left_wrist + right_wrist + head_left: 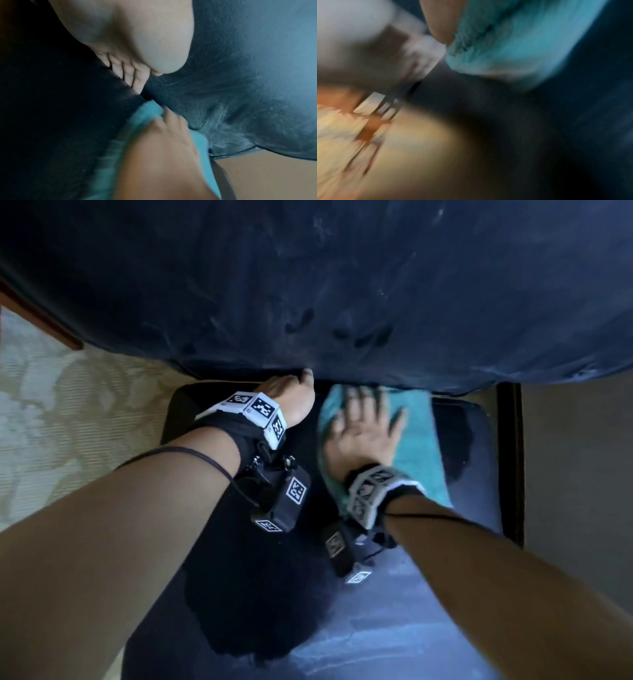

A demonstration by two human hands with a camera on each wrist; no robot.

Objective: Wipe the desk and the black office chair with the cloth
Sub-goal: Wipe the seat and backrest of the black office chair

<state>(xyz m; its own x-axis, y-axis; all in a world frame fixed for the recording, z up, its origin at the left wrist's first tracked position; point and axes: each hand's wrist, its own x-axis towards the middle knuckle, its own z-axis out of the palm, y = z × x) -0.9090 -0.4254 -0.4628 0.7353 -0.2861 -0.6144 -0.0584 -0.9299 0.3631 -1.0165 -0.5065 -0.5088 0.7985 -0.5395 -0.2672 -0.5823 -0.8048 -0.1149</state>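
Two hands on the black office chair [342, 285], both down at the crease where backrest meets seat. Step in hand, by my reading: the chair half of the task, seat rear being wiped.

Right hand [364, 433] lies flat, fingers spread and straight, pressing the cloth [416, 440] (teal, folded, fuzzy pile) onto the seat just below the backrest's lower edge. Not clutching it, only bearing down.

Left hand [291, 395] has its fingers [130, 71] tucked into the gap under the backrest edge, hooked round that edge, apparently lifting or steadying it so the cloth can reach.

Next move likely calls for keeping palm pressure even while sliding the cloth along the crease; dusty streaks show on the backrest and front of the seat, so those look unwiped.

Hard to make out: right wrist view is badly smeared, only cloth and dark upholstery readable. Left fingertips vanish into the gap. No desk in view; its state cannot be judged. Patterned floor [51, 405] at left.
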